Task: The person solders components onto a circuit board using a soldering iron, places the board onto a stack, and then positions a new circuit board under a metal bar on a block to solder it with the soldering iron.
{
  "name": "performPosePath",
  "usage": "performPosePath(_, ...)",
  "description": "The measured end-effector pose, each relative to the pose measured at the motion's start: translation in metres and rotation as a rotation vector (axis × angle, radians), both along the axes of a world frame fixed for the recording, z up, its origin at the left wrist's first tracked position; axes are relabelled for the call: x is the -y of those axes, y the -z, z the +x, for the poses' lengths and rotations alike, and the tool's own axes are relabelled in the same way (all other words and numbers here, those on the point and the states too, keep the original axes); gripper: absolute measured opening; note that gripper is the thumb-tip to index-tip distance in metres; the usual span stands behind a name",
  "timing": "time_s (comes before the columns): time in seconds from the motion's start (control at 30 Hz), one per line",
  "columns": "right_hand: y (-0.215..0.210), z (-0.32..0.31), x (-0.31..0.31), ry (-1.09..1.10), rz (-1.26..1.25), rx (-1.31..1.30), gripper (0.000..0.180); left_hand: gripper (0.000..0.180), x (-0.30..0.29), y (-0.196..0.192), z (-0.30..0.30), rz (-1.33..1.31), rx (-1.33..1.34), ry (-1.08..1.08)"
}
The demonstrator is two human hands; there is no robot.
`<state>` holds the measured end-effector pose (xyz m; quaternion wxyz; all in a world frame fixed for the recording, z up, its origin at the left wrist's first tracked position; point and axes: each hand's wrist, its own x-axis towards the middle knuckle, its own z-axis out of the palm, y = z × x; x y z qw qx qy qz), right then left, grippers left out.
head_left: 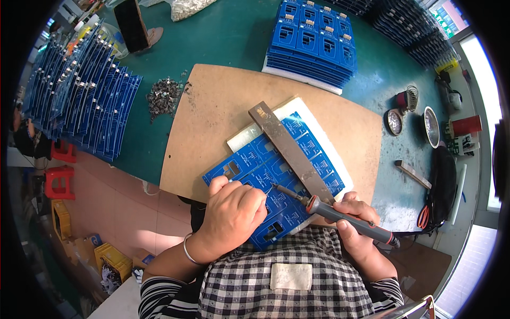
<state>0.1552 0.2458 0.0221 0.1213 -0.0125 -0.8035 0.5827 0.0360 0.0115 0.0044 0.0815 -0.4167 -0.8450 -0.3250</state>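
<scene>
My right hand [357, 220] grips a grey soldering iron [334, 212] with its tip pointing left onto a blue circuit board panel [276, 175]. My left hand [234, 210] rests on the panel's near left part, fingers curled, pinching a thin solder wire [269, 189] whose end meets the iron's tip. A flat metal bar [289, 149] lies diagonally across the panel. The panel sits on a white pad [319, 119] on a brown board [223, 111].
Stacks of blue boards stand at the far middle [313, 42] and fanned out along the left [79, 101]. A pile of small metal parts [163, 95] lies left of the brown board. Round tins [431, 126], a solder reel [408, 99] and cables lie at the right.
</scene>
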Motion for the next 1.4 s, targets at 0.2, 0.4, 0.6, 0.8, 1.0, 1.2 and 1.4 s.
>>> performPosePath(0.2,-0.001,-0.001,0.001,0.005,0.003,0.008,0.033,0.025,-0.002,0.001,-0.003,0.011,-0.021,-0.009)
performPosePath(0.4,-0.002,-0.002,0.001,0.001,-0.021,0.052,0.033,0.024,-0.002,0.000,-0.006,-0.023,-0.013,0.000)
performPosePath(0.6,0.000,-0.005,0.000,-0.023,0.002,0.018,0.031,0.023,-0.003,0.001,-0.010,-0.038,-0.014,0.005)
performPosePath(0.8,0.002,-0.006,0.001,-0.054,-0.087,-0.034,0.040,0.024,0.001,-0.004,-0.014,0.016,-0.027,0.003)
performPosePath(1.0,0.000,-0.013,0.024,-0.137,-0.281,-0.176,0.037,0.028,0.002,-0.018,0.007,0.337,0.115,0.364)
performPosePath(1.2,0.000,-0.022,0.037,-0.288,-0.130,-0.248,0.041,0.026,-0.005,-0.018,0.017,0.343,0.103,0.393)
performPosePath(1.4,0.007,-0.009,0.027,-0.116,-0.060,-0.187,0.031,0.027,0.001,-0.015,0.020,0.273,0.145,0.215)
